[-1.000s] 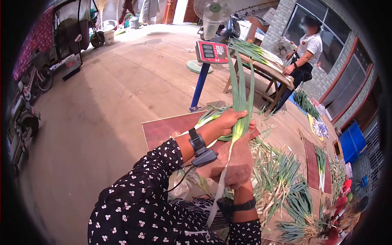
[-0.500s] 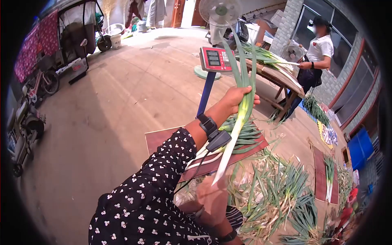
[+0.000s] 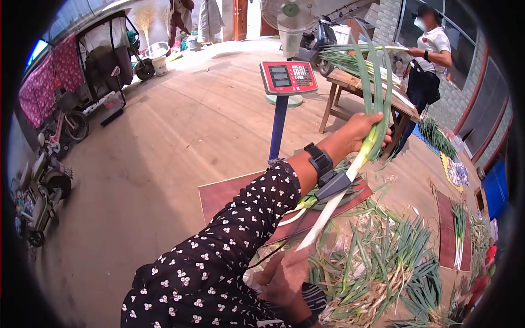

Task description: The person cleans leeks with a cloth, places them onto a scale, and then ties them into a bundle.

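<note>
My left hand (image 3: 367, 133) is closed around the upper part of a long green onion (image 3: 325, 217), where the white stalk turns to green leaves. The leaves rise above the fist, and the stalk slants down toward me. At its white lower end, my right hand (image 3: 285, 275) is closed, slightly blurred and partly behind my left sleeve. Below my left forearm, more green onions (image 3: 298, 214) lie on a dark red mat (image 3: 229, 192), partly hidden by the arm.
A heap of green onions and peeled leaves (image 3: 372, 262) covers the ground at right, beside another red mat (image 3: 445, 229). A scale display (image 3: 289, 76) stands ahead on a blue post. Behind a wooden table (image 3: 350, 82), a person (image 3: 432, 54) holds green onions. Parked bikes (image 3: 52, 180) stand at left.
My left hand and the green onion appear farther right in view, the stalk leaning more. The view has shifted somewhat. The other person has raised green onions off the table.
</note>
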Tool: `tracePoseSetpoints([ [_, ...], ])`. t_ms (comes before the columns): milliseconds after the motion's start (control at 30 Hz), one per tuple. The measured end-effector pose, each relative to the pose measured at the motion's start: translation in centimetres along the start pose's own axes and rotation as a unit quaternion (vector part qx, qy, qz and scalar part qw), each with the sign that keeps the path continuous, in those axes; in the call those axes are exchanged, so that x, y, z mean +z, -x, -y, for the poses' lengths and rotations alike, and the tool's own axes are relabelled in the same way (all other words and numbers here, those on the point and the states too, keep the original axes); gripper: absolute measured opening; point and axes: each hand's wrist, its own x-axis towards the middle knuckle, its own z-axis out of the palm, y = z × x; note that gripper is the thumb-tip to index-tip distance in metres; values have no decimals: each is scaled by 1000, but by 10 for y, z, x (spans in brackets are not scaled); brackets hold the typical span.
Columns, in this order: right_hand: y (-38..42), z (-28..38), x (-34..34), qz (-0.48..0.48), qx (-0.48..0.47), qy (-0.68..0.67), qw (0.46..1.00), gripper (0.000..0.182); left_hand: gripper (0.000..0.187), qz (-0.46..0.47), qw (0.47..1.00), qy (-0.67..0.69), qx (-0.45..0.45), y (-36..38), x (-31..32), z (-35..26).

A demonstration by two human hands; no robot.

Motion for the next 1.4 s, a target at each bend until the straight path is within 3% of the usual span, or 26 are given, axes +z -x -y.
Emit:
tracePoseSetpoints([
  [100, -6, -13, -13, 22, 18, -15, 999, 12, 23, 55, 995, -70, -54, 14, 5, 35],
  [167, -12, -26, -21, 14, 9, -39, 999, 13, 17, 105, 991, -25, -83, 22, 7, 60],
  [267, -10, -43, -20, -18, -7, -39, 999, 15, 11, 99, 989, -53, -94, 21, 9, 76],
  [367, -10, -58, -22, -165, -24, 28, 986, 18, 8, 98, 989, -61, -94, 22, 10, 87],
  [467, -18, -91, -45, -333, 7, 197, 922, 22, 9, 96, 984, -96, -118, 44, 19, 105],
  [567, -20, -129, -68, -371, 51, 317, 871, 26, 19, 155, 961, -174, -146, 71, 11, 134],
  [667, -5, -166, -74, -329, 72, 335, 880, 30, 34, 180, 913, -361, -51, 86, -3, 149],
  [767, 9, -191, -94, -332, 78, 356, 870, 34, 47, 204, 741, -605, 206, 129, -21, 127],
  [900, -11, -141, -113, -423, 96, 477, 764, 28, 45, 202, 840, -501, -53, 231, -36, 132],
  [1000, -18, -97, -115, -367, 153, 569, 720, 22, 40, 188, 834, -519, -14, 272, -43, 145],
  [1100, -19, -65, -112, -237, 222, 651, 686, 24, 34, 195, 822, -531, -68, 288, -38, 113],
  [1133, -17, -60, -109, -190, 244, 674, 671, 28, 30, 213, 790, -568, -88, 297, -35, 99],
  [1167, -8, -80, -122, -102, 212, 637, 734, 31, 29, 210, 797, -559, -90, 310, -42, 101],
  [1233, 3, -91, -132, -35, 215, 583, 783, 32, 29, 207, 807, -545, -93, 336, -58, 102],
  [1267, 4, -90, -130, -52, 216, 589, 777, 32, 30, 202, 810, -540, -108, 344, -59, 100],
  [1367, 5, -73, -117, -149, 215, 626, 734, 34, 32, 152, 849, -503, -43, 350, -71, 109],
  [1400, 2, -68, -120, -174, 211, 624, 732, 35, 36, 155, 833, -529, -56, 339, -76, 106],
])
